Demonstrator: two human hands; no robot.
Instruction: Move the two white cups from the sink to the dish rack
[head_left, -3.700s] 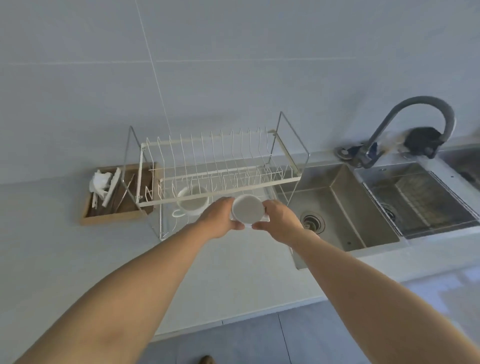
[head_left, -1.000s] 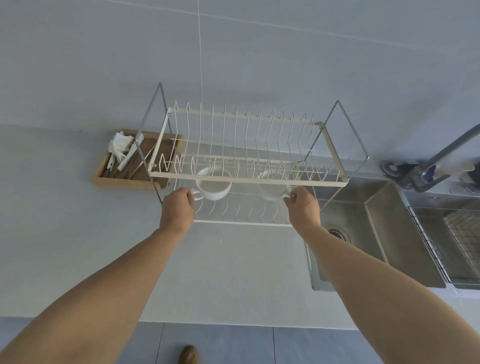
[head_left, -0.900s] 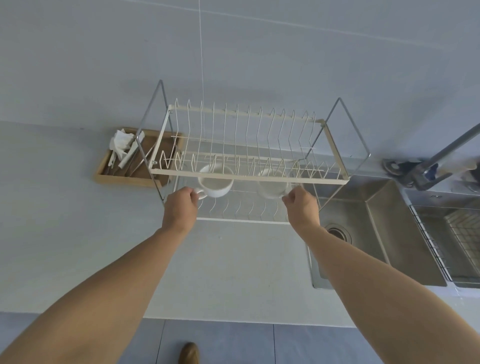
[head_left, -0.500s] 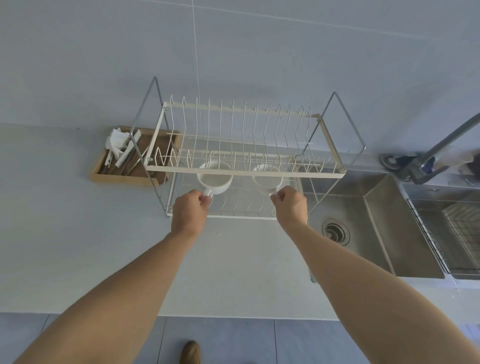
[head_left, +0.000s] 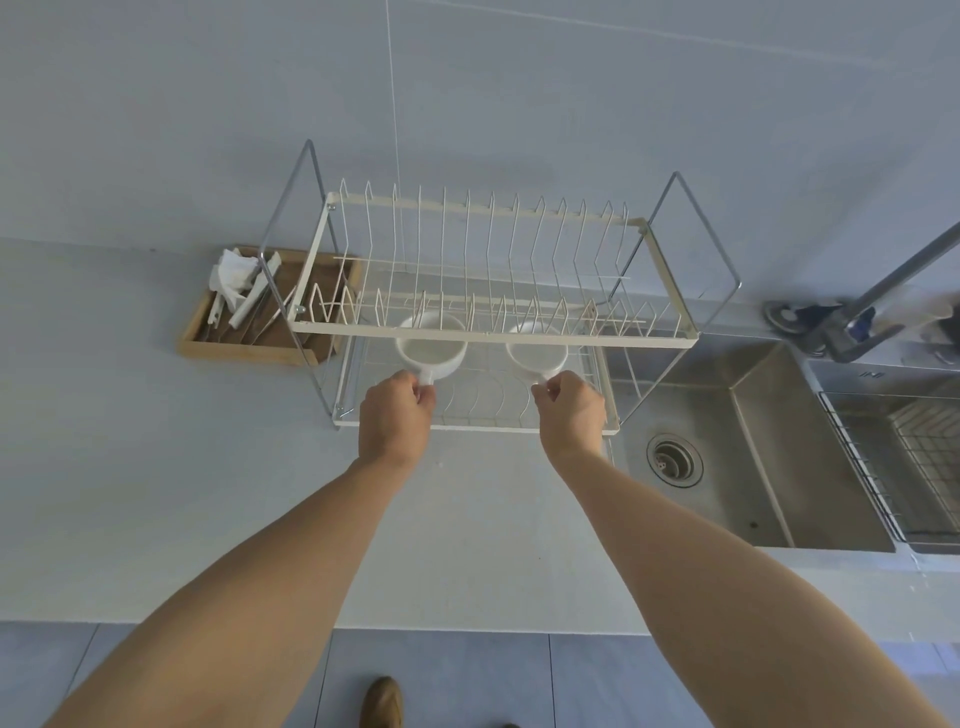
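Two white cups stand upright on the lower shelf of the white wire dish rack (head_left: 485, 332). The left cup (head_left: 431, 353) has its handle pinched by my left hand (head_left: 396, 415). The right cup (head_left: 536, 352) has its handle pinched by my right hand (head_left: 571, 413). Both handles point toward me. The rack's front top bar crosses in front of both cups and hides part of their rims. The steel sink (head_left: 737, 452) lies to the right of the rack.
A wooden tray (head_left: 244, 343) with utensils and a crumpled white cloth sits left of the rack. A grey faucet (head_left: 883, 291) stands behind the sink. A second basin with a wire basket (head_left: 914, 457) is at far right. The counter edge runs below my forearms.
The cups' handles have turned from pointing sideways to pointing toward me. Both hands moved inward along the lower shelf and stayed on the handles. The view shifted slightly.
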